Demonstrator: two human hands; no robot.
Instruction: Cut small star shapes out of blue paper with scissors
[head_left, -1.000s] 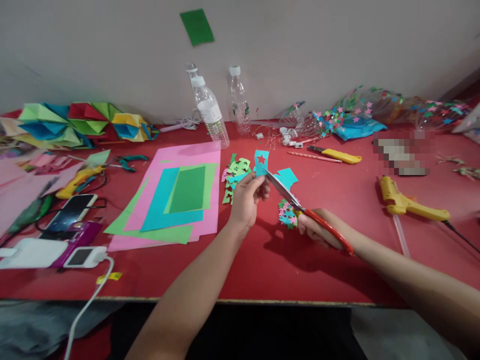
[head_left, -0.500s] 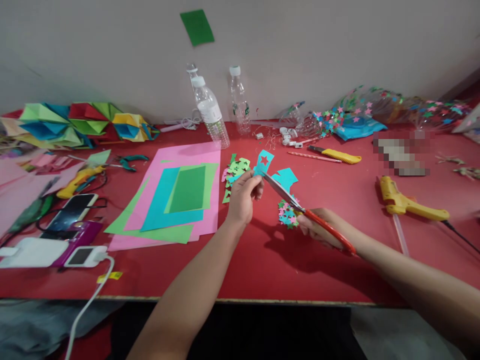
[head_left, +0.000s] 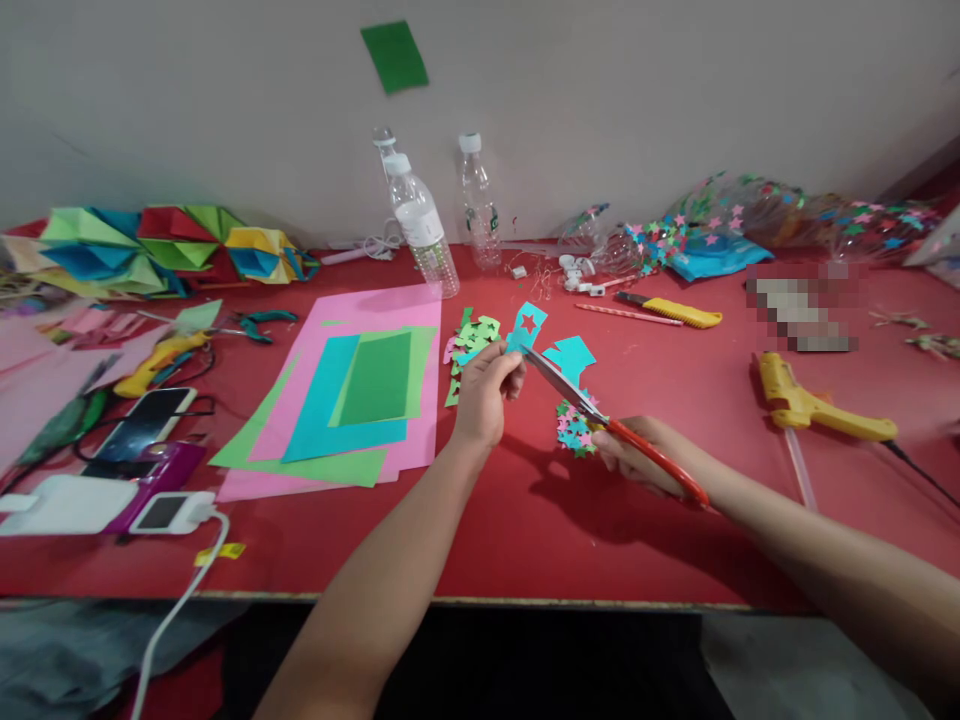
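Observation:
Between thumb and fingers, my left hand [head_left: 486, 390] pinches a small piece of blue paper [head_left: 534, 314] with a star-shaped hole in it. My right hand [head_left: 637, 455] grips red-handled scissors [head_left: 559, 380], whose blade tips meet the paper close to my left fingertips. More blue paper pieces [head_left: 574, 355] lie beyond the blades. Beneath the scissors sits a small pile of pink, blue and green paper stars [head_left: 576, 432]. Green paper scraps [head_left: 480, 335] with star-shaped holes lie behind my left hand.
Pink, green and blue paper sheets [head_left: 367, 440] lie stacked on the left. Plastic bottles [head_left: 420, 225] stand by the wall. A yellow cutter knife [head_left: 682, 311] and a yellow glue gun [head_left: 810, 405] lie right. Phone [head_left: 146, 430] and white cable [head_left: 176, 610] are at the left.
The blue paper has tilted to the right and my left hand has shifted slightly left. The scissors have moved slightly left with it, and over the last half second little differs.

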